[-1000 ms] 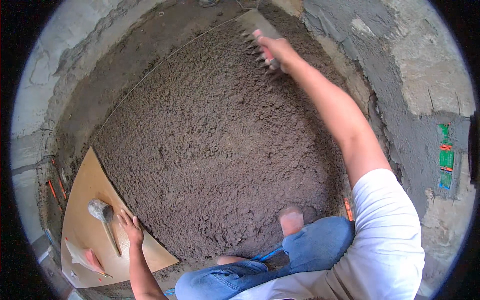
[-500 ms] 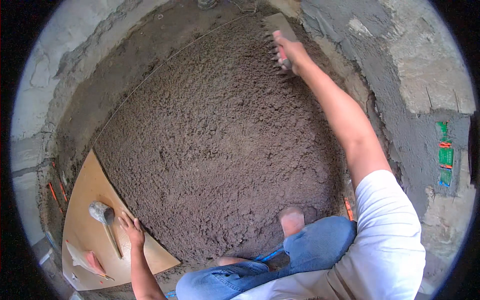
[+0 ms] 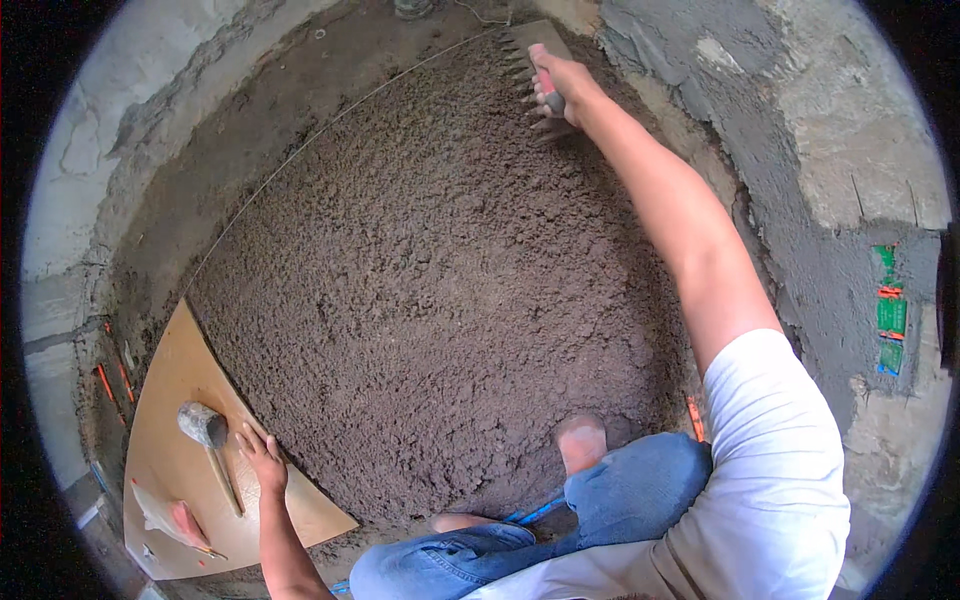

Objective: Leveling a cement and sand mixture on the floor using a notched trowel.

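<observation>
My right hand (image 3: 562, 88) grips the red and grey handle of a notched trowel (image 3: 545, 38) at the far right of a bed of damp, crumbly mortar (image 3: 430, 260). Along the trowel's left edge, its teeth touch the mortar. My left hand (image 3: 263, 458) rests with fingers spread on the edge of a beige tile (image 3: 165, 390) at the near left. A mallet (image 3: 205, 425) with a grey head and wooden handle lies on that tile, just left of my fingers. Beside it is a small white and red plastic bag (image 3: 180, 522).
A thin string (image 3: 330, 125) runs along the mortar's far left side. Rough concrete walls (image 3: 70, 200) surround the floor. Green electrical boxes (image 3: 890, 315) sit in the right wall. My bare foot (image 3: 582, 440) stands on the mortar's near edge, and a pipe stub (image 3: 412, 8) rises at the back.
My right hand and the trowel have shifted a little left and farther away over the mortar. The left hand stays on the tile.
</observation>
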